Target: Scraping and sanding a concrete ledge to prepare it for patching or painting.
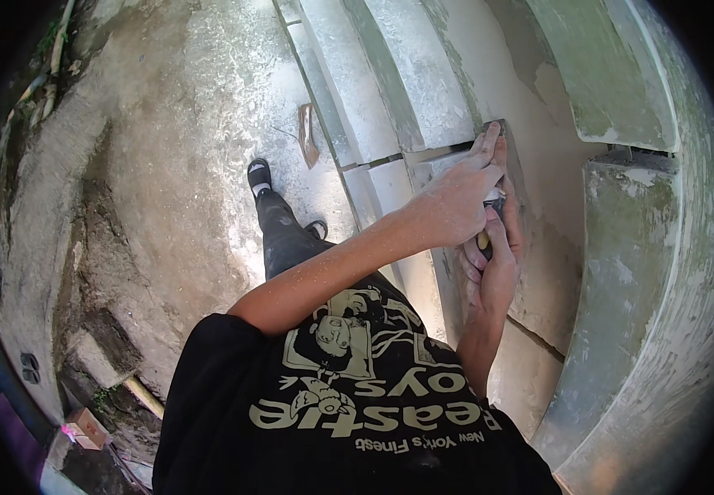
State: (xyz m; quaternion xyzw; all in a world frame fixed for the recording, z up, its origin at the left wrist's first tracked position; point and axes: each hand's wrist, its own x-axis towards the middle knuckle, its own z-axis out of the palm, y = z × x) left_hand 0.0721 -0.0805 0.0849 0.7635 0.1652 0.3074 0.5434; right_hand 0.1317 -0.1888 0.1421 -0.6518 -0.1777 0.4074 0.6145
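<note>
My right hand is closed round the dark handle of a flat trowel-like tool, with a yellow patch showing between my fingers. My left hand reaches across from the left and rests over the far part of the tool, its fingers stretched out toward the tip. The tool lies against a smooth, grey-brown plastered face of the stepped concrete structure. Pale dust coats both hands. Most of the tool's blade is hidden beneath my fingers, so its exact kind is hard to make out.
Pale and greenish concrete ledges run along the structure's left side. To the right stands a curved, green-stained wall. A wooden piece lies on the rough concrete floor near my feet. A small box sits at lower left.
</note>
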